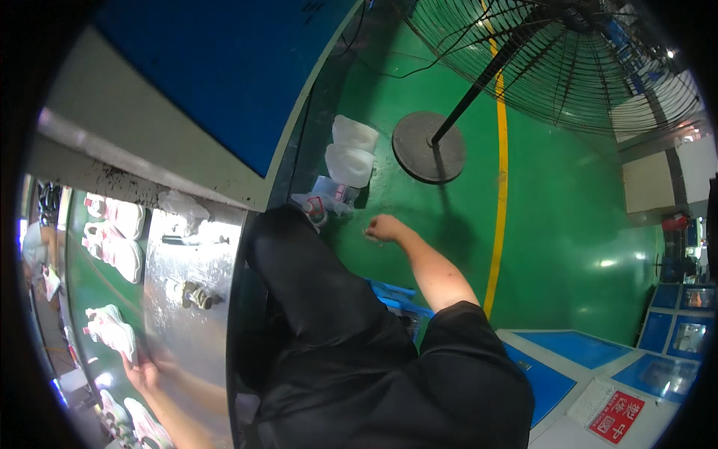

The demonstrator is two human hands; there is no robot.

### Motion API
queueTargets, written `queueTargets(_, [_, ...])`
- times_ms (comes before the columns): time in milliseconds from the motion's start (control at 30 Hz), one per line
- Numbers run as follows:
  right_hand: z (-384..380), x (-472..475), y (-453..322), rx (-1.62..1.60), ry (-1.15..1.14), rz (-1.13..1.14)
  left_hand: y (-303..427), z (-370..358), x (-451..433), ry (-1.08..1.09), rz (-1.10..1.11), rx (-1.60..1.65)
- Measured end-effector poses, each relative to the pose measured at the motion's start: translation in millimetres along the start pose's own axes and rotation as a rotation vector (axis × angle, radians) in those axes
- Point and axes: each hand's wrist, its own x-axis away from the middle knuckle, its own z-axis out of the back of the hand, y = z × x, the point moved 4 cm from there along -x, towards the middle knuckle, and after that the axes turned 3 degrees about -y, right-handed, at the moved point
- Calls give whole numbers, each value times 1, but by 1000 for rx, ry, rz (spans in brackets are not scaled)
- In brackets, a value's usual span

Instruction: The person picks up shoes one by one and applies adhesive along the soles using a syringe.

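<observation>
At the lower left, my left hand point(143, 376) holds the near end of a white and pink sneaker point(112, 331) above a green conveyor belt point(84, 286), beside a shiny metal bench edge point(188, 337). My right hand point(386, 228) hangs over the green floor with its fingers curled; a small pale bit shows at the fingertips, too small to tell whether it is held. More white and pink sneakers point(115, 247) lie farther up the belt, and others point(143, 421) at its lower end. On the metal bench are a dark slim tool point(190, 240) and a small metal fitting point(196, 296).
White plastic containers point(351, 165) and a clear plastic bag point(317, 205) stand on the floor by the bench. A large pedestal fan has a round base point(429, 147). A blue plastic stool point(401, 297) is beside my leg. Blue and white cabinets point(572, 348) stand at lower right.
</observation>
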Motion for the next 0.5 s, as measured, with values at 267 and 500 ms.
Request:
queueTargets(267, [-68, -51, -11, 67, -62, -58, -18, -30, 2, 208, 118, -326])
queueTargets(500, [-50, -96, -94, 93, 107, 37, 5, 5, -2, 288, 82, -435])
